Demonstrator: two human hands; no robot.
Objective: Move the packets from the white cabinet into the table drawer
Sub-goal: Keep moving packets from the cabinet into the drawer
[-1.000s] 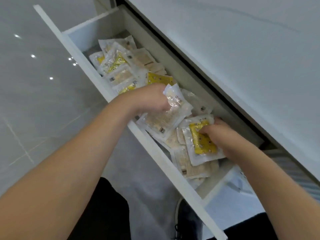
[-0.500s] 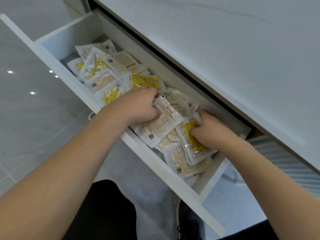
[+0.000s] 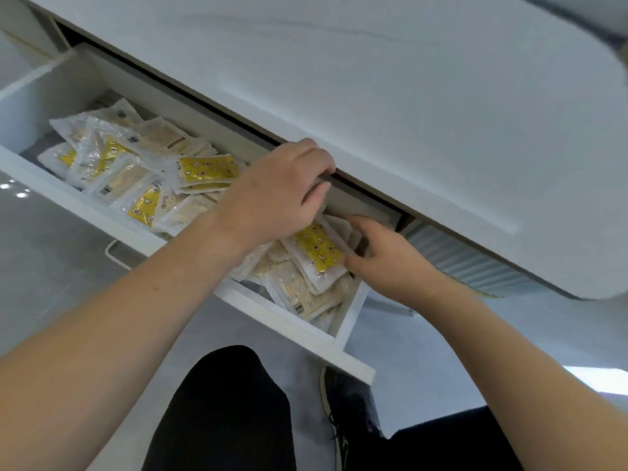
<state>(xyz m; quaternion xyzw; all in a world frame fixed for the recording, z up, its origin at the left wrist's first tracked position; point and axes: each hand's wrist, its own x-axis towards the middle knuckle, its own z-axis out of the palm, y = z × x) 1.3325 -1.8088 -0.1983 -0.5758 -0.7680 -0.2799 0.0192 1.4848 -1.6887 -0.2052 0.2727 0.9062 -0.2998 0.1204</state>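
White tabletop [image 3: 407, 96] overhanging packets [image 3: 142, 171], both hands [image 3: 278, 192] beneath.

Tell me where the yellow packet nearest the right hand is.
In the head view, the yellow packet lies at the drawer's right end on paler packets, just left of the right hand.

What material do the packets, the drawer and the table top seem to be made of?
Packets: apparently clear plastic film, glossy and crinkled, with yellow or beige contents showing through.
Drawer: probably white painted or laminated board, smooth and matte with straight edges.
Table top: pale, smooth slab with faint grey veins, perhaps stone or a stone-look surface.
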